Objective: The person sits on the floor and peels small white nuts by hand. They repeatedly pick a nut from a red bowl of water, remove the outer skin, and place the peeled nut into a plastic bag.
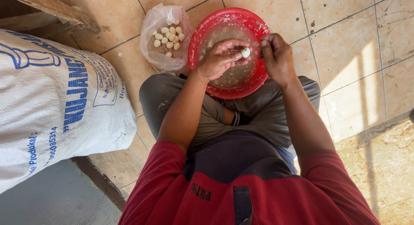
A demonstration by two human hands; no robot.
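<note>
The left hand point(220, 56) holds a small pale egg point(245, 52) over the red basin point(215, 24), its grip clamped on the egg between thumb and fingertips; the right hand point(276, 56) is just beside, its fingers curled at the egg's far side, touching it or nearly so, though I cannot tell whether that grip pinches anything; the basin holds murky water and rests on the tiled floor point(345, 44); to its left a clear plastic bag point(166, 37) holds more pale eggs; a white printed sack point(56, 108) lies further left.
</note>
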